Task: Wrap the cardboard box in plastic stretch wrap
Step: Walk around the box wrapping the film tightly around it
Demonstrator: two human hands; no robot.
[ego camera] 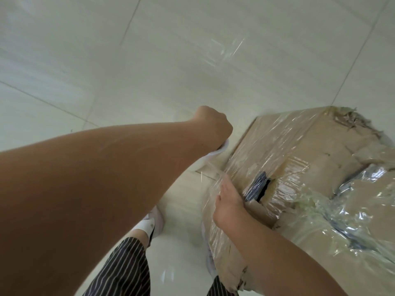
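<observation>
While the cardboard box (pixel 310 146) sat on the pale tiled floor (pixel 149 60), to the person's right, both hands worked at its near left edge. The box was torn at its corners and top flaps, and shiny stretch film (pixel 267 159) lay over its top and sides, bunched in places.

The left arm reached out straight across the front of the body. The left hand (pixel 213 124) was curled into a fist just beside the box's left edge, clear of the cardboard. It gripped a white stretch wrap roll (pixel 213 154), most of which was hidden under the wrist. A band of film ran from the roll to the box.

The right hand (pixel 228 201) lay on that same edge, lower and nearer the body, its fingers straight and pressing the film flat against the cardboard. The two hands were near each other but apart.

Below them showed a white shoe (pixel 157 218) and striped trousers (pixel 126 270).
</observation>
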